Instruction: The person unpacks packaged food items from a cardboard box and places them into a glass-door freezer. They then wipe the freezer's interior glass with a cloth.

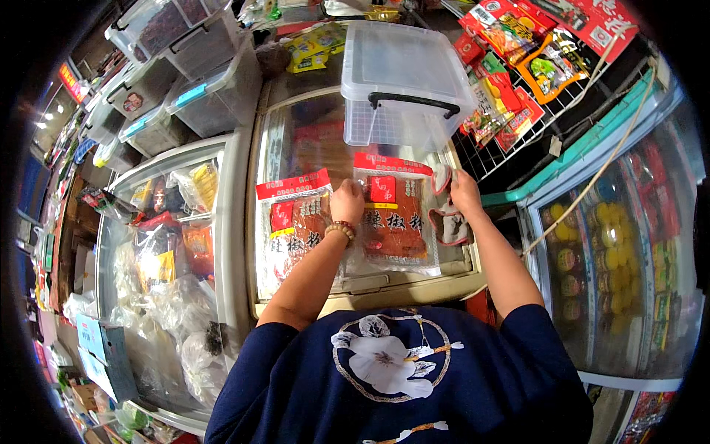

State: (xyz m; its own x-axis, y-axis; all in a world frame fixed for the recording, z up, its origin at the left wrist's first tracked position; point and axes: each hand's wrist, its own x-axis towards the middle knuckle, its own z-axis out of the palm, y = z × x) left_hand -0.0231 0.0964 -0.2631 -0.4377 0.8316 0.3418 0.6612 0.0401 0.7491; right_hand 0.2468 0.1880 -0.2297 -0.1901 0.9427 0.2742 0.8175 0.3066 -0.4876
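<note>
Two clear plastic packets of reddish ground spice with red headers lie flat on the glass-topped chest freezer before me. My left hand [348, 201], wearing a beaded bracelet [340, 228], is between the left packet [295, 225] and the right packet [392, 216]. Its fingers are curled at their facing edges; which edge they pinch is hidden. My right hand [465, 191] is beside the right packet's right edge, at a grey cloth item with red trim [442, 177]. Whether its fingers close on that cloth is unclear. A similar cloth piece [450, 225] lies just below.
A lidded clear plastic bin [407, 61] stands on the freezer's far part. To the right are a wire rack [507, 147] of food packets and a glass-doored cooler [621, 250]. Another freezer [222, 277] and stacked bins [213, 94] stand left. A cord [588, 177] hangs at right.
</note>
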